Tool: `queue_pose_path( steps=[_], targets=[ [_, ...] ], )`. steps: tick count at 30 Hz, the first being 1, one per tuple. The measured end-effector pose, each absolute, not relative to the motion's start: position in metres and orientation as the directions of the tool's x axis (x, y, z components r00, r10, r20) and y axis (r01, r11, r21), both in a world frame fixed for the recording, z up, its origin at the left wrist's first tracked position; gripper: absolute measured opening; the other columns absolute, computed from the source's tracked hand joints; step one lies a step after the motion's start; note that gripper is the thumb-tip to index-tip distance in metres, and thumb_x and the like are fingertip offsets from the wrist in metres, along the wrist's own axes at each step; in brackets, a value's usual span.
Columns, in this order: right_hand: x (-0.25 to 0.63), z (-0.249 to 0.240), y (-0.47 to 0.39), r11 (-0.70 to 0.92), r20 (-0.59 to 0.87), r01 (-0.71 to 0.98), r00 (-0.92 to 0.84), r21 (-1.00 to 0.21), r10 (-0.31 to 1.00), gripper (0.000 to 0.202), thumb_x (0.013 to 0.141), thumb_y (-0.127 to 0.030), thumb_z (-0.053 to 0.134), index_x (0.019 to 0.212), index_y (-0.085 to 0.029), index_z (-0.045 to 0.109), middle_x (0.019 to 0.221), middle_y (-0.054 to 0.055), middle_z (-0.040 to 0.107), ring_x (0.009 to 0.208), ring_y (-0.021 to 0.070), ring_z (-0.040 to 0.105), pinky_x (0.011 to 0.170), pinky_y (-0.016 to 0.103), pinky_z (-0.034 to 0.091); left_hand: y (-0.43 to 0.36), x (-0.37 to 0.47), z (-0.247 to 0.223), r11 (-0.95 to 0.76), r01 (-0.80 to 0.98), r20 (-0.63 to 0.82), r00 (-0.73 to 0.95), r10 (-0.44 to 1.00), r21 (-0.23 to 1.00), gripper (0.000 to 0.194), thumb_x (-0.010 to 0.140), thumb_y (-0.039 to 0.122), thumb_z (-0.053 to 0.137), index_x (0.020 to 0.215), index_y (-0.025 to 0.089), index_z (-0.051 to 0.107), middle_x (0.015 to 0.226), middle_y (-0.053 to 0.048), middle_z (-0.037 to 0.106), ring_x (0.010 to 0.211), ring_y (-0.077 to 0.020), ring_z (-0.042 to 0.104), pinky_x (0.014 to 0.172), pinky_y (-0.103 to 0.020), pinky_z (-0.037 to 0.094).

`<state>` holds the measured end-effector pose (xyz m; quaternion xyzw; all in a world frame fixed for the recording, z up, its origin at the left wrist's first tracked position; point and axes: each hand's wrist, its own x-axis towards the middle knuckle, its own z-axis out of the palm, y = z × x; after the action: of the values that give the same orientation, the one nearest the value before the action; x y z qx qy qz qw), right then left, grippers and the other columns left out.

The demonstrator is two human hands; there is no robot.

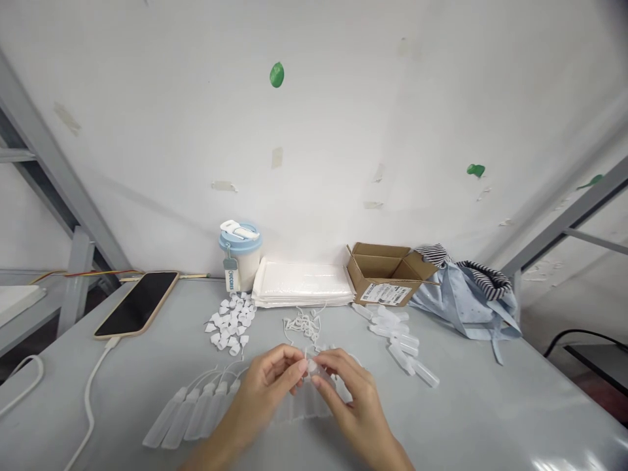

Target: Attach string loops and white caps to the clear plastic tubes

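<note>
My right hand (356, 389) pinches a small translucent plastic tube (320, 371) by its neck end, between thumb and fingers. Close against that end, the fingertips of my left hand (269, 386) are closed on a thin white cord (305, 354), mostly hidden by the fingers. Under and behind both hands lie more translucent tubes (293, 402), partly covered. On the left is a row of tubes with white caps and cord loops (189, 412). A tangle of white cords (304, 324) lies just beyond my hands, with a heap of small white caps (230, 322) to its left.
Several loose tubes (402, 340) lie at the right. Along the wall stand a lidded cup (245, 261), a stack of white packets (304, 284), an open cardboard box (385, 271) and a blue cloth bag (461, 301). A phone (140, 304) with a white cable (88, 399) lies left.
</note>
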<state>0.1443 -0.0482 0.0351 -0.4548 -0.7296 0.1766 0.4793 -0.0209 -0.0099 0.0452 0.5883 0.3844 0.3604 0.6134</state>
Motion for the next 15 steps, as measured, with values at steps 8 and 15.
queue_pose_path(
  steps=[8,15],
  targets=[
    [0.1411,0.0328,-0.0498,0.284,0.289,0.243,-0.018,-0.927,0.957,0.018,0.089,-0.031,0.054,0.099,-0.021,0.064,0.08,0.003,0.064,0.072,0.0163,0.06,0.064,0.026,0.049,-0.011,-0.0196,0.0439,0.022,0.04,-0.038,0.445,0.895,0.999,0.021,0.081,0.038,0.059,0.072,0.019,0.06,0.065,0.002,0.058,0.065,-0.0146,0.053,0.064,-0.025,0.044],
    [0.1397,0.0367,-0.0447,0.006,0.029,-0.311,-0.071,-0.95,0.997,0.031,0.079,-0.043,0.066,0.099,-0.02,0.061,0.074,0.001,0.066,0.068,0.0159,0.063,0.068,0.028,0.048,-0.0147,-0.0144,0.0453,-0.264,0.221,0.16,0.398,0.903,0.939,0.012,0.08,0.03,0.06,0.089,0.023,0.064,0.094,-0.004,0.064,0.074,-0.0188,0.061,0.072,-0.031,0.05]
  ],
)
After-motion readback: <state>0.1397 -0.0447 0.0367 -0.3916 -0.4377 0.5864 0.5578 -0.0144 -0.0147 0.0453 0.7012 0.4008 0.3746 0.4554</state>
